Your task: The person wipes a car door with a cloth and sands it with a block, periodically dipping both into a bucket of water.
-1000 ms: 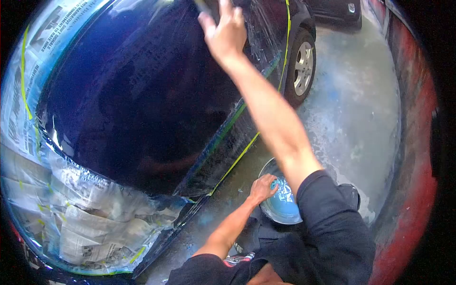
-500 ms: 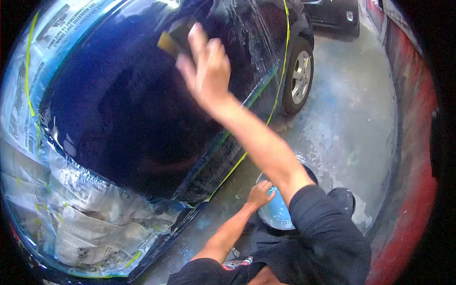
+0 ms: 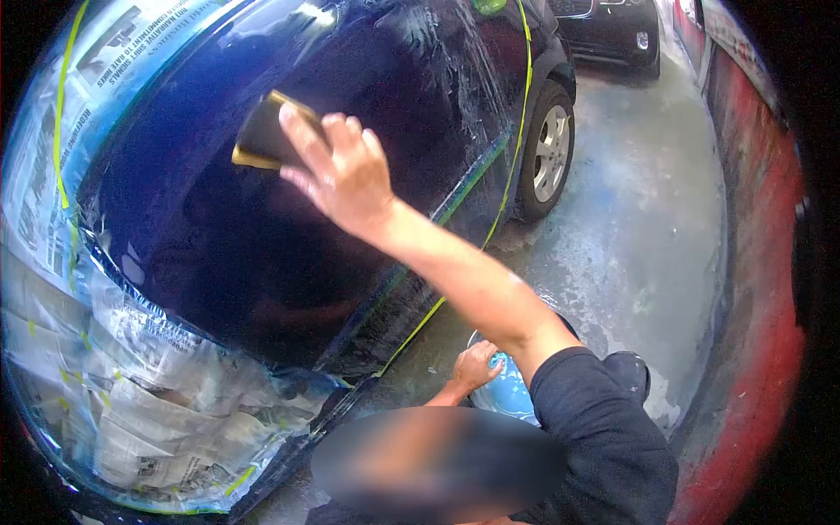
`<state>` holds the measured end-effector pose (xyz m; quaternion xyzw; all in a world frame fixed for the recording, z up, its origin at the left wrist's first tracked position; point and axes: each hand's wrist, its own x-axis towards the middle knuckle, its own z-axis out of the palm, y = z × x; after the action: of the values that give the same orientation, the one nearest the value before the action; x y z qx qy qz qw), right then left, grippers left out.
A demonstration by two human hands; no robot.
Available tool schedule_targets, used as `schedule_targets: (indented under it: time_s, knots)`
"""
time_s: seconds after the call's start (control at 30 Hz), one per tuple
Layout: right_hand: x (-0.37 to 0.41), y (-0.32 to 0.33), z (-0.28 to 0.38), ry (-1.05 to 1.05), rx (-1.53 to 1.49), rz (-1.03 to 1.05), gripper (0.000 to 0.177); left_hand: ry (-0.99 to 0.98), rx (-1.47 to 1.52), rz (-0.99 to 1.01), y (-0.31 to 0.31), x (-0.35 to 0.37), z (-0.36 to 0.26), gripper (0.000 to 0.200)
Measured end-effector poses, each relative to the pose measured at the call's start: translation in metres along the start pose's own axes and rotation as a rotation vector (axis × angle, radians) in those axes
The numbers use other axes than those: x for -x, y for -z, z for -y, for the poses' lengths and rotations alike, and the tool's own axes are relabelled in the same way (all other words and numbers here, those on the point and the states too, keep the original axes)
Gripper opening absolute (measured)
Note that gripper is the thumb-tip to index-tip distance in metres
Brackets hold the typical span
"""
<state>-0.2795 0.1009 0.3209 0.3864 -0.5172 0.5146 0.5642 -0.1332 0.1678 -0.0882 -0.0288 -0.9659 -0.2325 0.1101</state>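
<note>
My right hand grips a sanding block, dark on top with yellowish edges. It lies against the glossy dark blue car panel, fingers spread over its back. Whitish wet streaks run down the panel farther right. Low in the view, my left hand has its fingers curled over the near-left rim of a bucket with light blue showing inside. Part of the bucket is hidden behind my right arm, and a blurred oval covers my left forearm.
Newspaper masking and yellow-green tape border the panel. A rear wheel stands beyond it, with another dark vehicle behind. The concrete floor looks wet; a red-stained wall runs along the right.
My right hand and the sanding block have moved left and down across the panel. My left hand stays at the bucket rim, almost unmoved.
</note>
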Motion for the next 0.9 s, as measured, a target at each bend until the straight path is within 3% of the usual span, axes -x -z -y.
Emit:
schedule_targets:
  time_s: [0.03,0.1,0.17,0.2,0.23,0.3,0.37,0.43,0.5,0.57,0.67,0.7,0.77,0.8,0.83,0.9]
  knots:
    - [-0.013,-0.003,-0.018,0.024,0.004,-0.022,0.087,0.006,0.002,0.01,0.003,0.0,0.0,0.027]
    - [-0.049,-0.018,-0.07,-0.027,0.076,-0.114,0.076,0.029,0.036,-0.018,-0.005,0.0,0.008,0.027]
    - [-0.08,-0.021,-0.106,-0.273,0.128,-0.103,0.068,0.052,0.043,-0.015,-0.002,-0.002,0.006,0.027]
    - [-0.101,0.0,-0.091,-0.563,0.028,0.079,0.071,0.062,0.012,0.01,0.002,-0.002,0.003,0.027]
    - [-0.102,-0.007,-0.084,-0.598,0.061,0.033,0.072,0.071,-0.013,0.031,0.008,-0.001,-0.001,0.027]
    - [-0.069,-0.024,-0.057,-0.367,0.116,-0.106,0.072,0.035,0.01,-0.015,0.009,0.002,-0.008,0.028]
    - [-0.025,-0.012,0.002,-0.075,0.013,-0.015,0.089,-0.064,0.083,-0.147,-0.006,0.004,0.007,0.029]
    - [-0.017,-0.006,-0.006,0.045,-0.06,0.063,0.085,-0.033,0.081,-0.104,-0.016,0.009,0.014,0.03]
    - [-0.05,-0.007,-0.054,0.084,-0.024,-0.026,0.079,-0.005,0.067,-0.088,-0.02,0.002,0.019,0.03]
    - [-0.084,-0.012,-0.119,-0.368,0.038,0.017,0.07,0.028,0.045,-0.082,-0.012,0.004,0.015,0.029]
    - [-0.102,-0.017,-0.111,-0.637,0.13,0.011,0.075,0.037,0.082,-0.048,-0.002,0.0,0.012,0.029]
    - [-0.085,-0.019,-0.081,-0.502,0.09,-0.115,0.065,0.038,0.099,-0.042,-0.004,0.004,0.009,0.029]
    - [-0.053,-0.016,-0.006,-0.105,0.075,-0.069,0.073,0.022,0.074,-0.03,-0.001,0.004,0.008,0.03]
    - [-0.038,-0.012,0.039,-0.012,0.051,0.039,0.076,-0.008,0.062,-0.065,-0.007,0.006,0.012,0.03]
    - [-0.019,-0.009,0.05,0.022,-0.068,0.053,0.082,-0.04,0.052,-0.091,-0.011,0.008,0.014,0.03]
    - [-0.042,-0.014,0.008,0.139,-0.023,-0.006,0.087,-0.032,0.06,-0.095,-0.01,0.007,0.013,0.03]
